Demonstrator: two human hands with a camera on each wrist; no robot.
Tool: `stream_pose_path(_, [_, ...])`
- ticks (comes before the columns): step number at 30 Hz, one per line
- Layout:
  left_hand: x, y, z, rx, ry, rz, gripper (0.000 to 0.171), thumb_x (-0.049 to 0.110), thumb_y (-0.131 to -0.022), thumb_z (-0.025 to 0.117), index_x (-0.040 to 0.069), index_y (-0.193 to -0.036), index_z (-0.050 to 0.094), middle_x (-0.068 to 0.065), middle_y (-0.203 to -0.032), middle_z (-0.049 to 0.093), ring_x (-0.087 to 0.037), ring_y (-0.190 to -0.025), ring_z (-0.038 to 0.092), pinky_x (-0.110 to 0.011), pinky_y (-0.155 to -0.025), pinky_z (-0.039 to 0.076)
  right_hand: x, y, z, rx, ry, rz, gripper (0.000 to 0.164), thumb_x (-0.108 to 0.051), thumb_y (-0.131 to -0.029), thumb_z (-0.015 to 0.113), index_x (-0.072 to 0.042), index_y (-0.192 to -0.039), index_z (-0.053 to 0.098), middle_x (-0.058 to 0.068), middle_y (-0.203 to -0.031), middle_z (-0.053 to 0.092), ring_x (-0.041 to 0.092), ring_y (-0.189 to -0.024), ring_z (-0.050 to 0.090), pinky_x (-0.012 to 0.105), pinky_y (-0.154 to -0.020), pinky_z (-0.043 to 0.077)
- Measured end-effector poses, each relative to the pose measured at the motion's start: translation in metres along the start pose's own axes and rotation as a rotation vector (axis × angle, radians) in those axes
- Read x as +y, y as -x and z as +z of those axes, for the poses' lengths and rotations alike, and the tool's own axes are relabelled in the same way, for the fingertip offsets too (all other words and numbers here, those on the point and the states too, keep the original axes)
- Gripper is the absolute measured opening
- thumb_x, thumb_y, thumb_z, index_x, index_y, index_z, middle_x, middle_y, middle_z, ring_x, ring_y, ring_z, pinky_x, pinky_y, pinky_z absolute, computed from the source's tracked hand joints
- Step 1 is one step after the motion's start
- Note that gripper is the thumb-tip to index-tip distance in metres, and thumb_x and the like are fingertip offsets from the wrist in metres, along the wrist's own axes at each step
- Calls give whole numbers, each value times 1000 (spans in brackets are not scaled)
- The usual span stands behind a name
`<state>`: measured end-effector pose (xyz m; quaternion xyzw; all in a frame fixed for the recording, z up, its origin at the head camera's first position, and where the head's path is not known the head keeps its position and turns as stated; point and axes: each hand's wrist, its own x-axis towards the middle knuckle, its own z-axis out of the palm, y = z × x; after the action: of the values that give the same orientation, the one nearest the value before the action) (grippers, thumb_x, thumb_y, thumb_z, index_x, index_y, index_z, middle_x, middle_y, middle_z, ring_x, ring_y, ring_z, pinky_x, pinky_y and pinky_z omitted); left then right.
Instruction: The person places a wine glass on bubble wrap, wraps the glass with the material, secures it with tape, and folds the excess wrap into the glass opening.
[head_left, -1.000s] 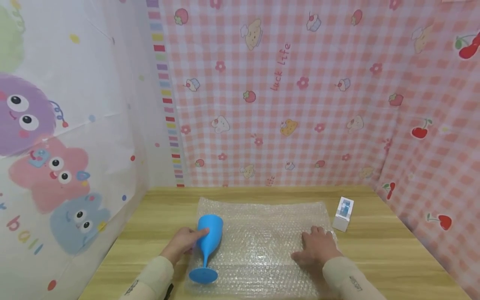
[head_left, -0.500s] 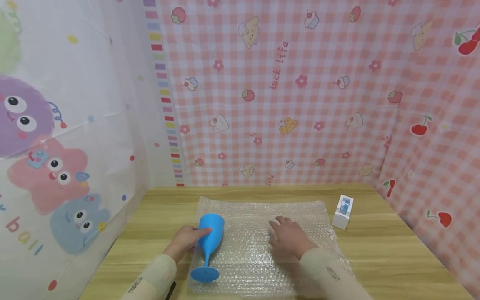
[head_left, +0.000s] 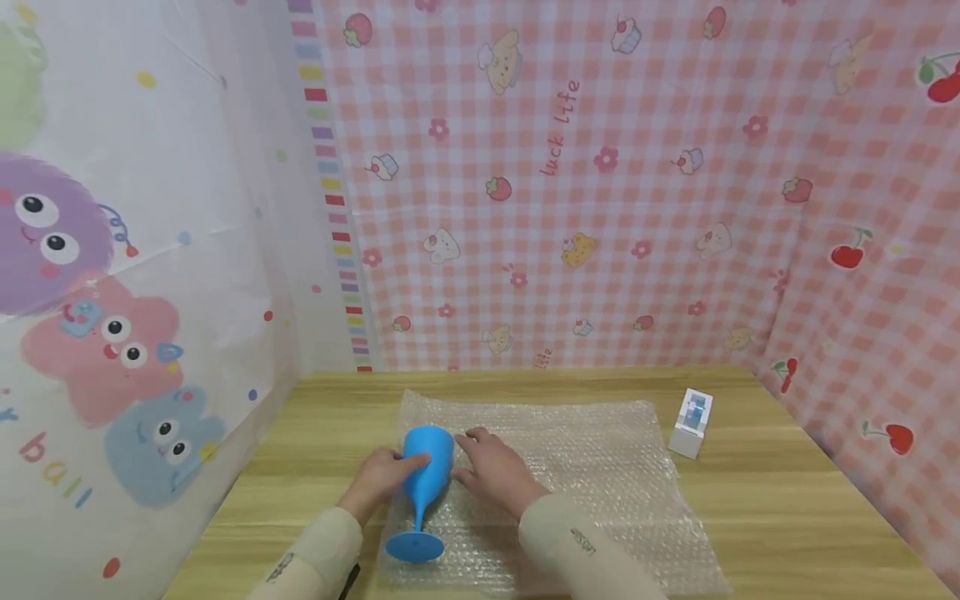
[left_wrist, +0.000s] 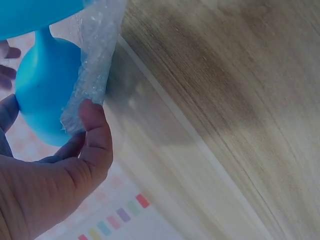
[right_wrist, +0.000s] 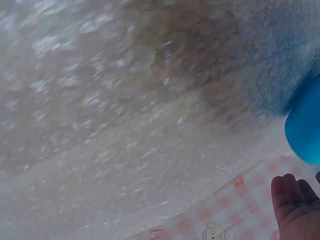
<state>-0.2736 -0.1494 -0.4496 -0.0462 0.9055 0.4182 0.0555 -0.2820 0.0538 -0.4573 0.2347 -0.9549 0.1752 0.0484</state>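
A blue goblet (head_left: pixel 427 462) lies on its side on a sheet of bubble wrap (head_left: pixel 585 475), its round foot toward me. My left hand (head_left: pixel 381 479) holds the goblet's bowl from the left, thumb on top. In the left wrist view, the fingers of that left hand (left_wrist: pixel 70 170) also have the wrap's edge (left_wrist: pixel 95 65) between them and the goblet (left_wrist: pixel 47 90). Just right of the bowl is my right hand (head_left: pixel 498 471), fingers extended; whether it touches the goblet is hard to tell. The right wrist view shows those straight fingers (right_wrist: pixel 287 197) beside the blue bowl (right_wrist: pixel 305 125).
At the back right of the wooden table (head_left: pixel 780 500) stands a small white box (head_left: pixel 691 423) with something blue in its top. A dark object (head_left: pixel 349 582) shows partly beside my left sleeve. Patterned cloths hang behind and at both sides.
My right hand has moved left across the bubble wrap, from its right side to beside the goblet. The left hand keeps its hold on the goblet, which has barely shifted.
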Motion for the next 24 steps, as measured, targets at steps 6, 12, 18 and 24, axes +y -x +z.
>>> stream_pose_path(6, [1, 1, 2, 48, -44, 72, 52, 41, -90, 69, -10, -92, 67, -10, -80, 62, -23, -73, 54, -36, -63, 47, -6, -7, 10, 46, -43, -43, 60, -37, -90, 73, -6, -139, 56, 14, -134, 55, 30, -115, 60, 44, -94, 52])
stream_pose_path(12, [1, 1, 2, 59, -70, 92, 49, 40, -90, 69, -9, -89, 68, -9, -80, 65, -22, -72, 55, -36, -62, 48, -7, -8, 16, 29, -46, -52, 60, -38, -92, 71, -11, -142, 55, 14, -134, 54, 30, -113, 61, 43, -94, 52])
stream_pose_path(18, [2, 1, 1, 53, -57, 101, 50, 40, -91, 68, -10, -91, 68, -9, -80, 64, -23, -72, 55, -37, -63, 48, -9, -8, 18, 5, -42, -51, 62, -39, -93, 70, -14, -146, 50, 15, -145, 46, 31, -114, 62, 44, -93, 52])
stream_pose_path(24, [0, -2, -1, 18, 81, 29, 38, 24, -101, 51, -12, -105, 65, -12, -82, 59, -24, -76, 58, -35, -63, 54, -13, -10, 15, -17, -52, -11, 67, -46, -90, 69, -10, -144, 52, 16, -150, 43, 35, -124, 55, 47, -101, 47])
